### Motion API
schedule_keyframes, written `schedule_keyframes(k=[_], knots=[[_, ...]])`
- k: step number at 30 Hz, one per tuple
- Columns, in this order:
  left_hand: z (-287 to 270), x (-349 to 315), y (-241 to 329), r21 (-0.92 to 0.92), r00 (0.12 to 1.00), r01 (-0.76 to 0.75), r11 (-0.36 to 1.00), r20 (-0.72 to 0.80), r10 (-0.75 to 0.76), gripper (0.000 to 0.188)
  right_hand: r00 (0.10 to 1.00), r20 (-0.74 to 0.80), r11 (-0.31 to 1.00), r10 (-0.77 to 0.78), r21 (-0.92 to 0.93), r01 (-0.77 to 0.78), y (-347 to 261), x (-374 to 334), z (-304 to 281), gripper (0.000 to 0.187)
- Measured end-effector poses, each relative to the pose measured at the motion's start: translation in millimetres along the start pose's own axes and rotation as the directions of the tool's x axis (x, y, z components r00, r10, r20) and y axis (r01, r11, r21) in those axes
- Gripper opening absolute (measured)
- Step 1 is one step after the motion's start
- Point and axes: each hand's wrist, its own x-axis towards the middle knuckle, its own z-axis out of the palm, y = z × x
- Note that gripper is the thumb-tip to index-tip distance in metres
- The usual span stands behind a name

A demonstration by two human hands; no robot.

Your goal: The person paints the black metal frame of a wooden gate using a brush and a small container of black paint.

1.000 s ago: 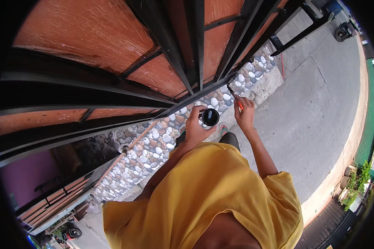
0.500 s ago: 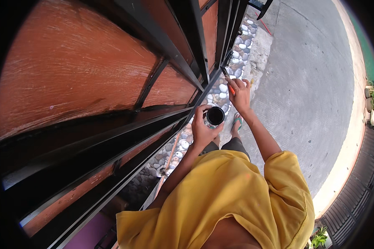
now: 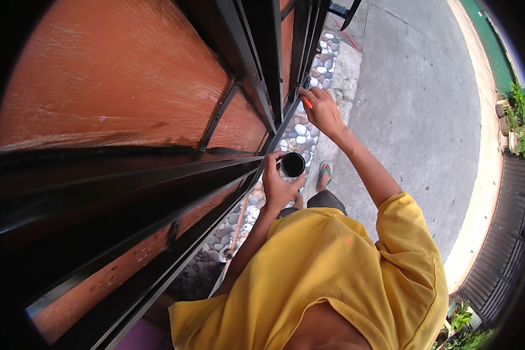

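A round dark container (image 3: 293, 165) is sitting in the left hand (image 3: 276, 185), in front of the yellow shirt (image 3: 332, 256); fingers and thumb are clamping around its sides, probably so its mouth is facing up unblocked. Farther and to the right, the right hand (image 3: 325, 111) is pinching an orange-handled tool (image 3: 307, 102), seemingly a brush, likely for fine control. Its tip is nearing the black metal bars (image 3: 268, 58); whether they are touching, I cannot tell. Orange-brown panels (image 3: 116, 87) are standing behind, pebbled paving (image 3: 300, 129) is running alongside, and grey concrete (image 3: 414, 105) is lying right.
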Motion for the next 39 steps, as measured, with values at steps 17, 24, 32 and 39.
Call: schedule_keyframes(k=[17, 24, 32, 39], knots=[[-10.9, -11.7, -10.2, -0.019, 0.999, 0.023, 1.000, -0.049, -0.024, 0.062, 0.989, 0.148, 1.000, 0.022, -0.015, -0.020, 3.2, 64.9, -26.3, 0.021], [-9.5, -10.0, -8.7, -0.021, 0.999, 0.048, 0.999, -0.019, -0.048, 0.063, 0.999, -0.036, 0.999, -0.021, 0.041, 0.022, -42.4, 79.9, -83.9, 0.019], [-6.8, -11.5, -5.1, 0.027, 0.998, 0.032, 0.999, 0.050, -0.033, 0.063, 0.998, 0.060, 0.996, 0.037, 0.077, -0.042, -2.6, 68.1, -33.5, 0.013], [-5.3, -8.1, -7.6, -0.010, 0.998, 0.051, 0.999, 0.048, -0.050, 0.063, 0.991, -0.082, 0.994, -0.104, -0.028, 0.102, -36.1, 89.6, -98.6, 0.019]])
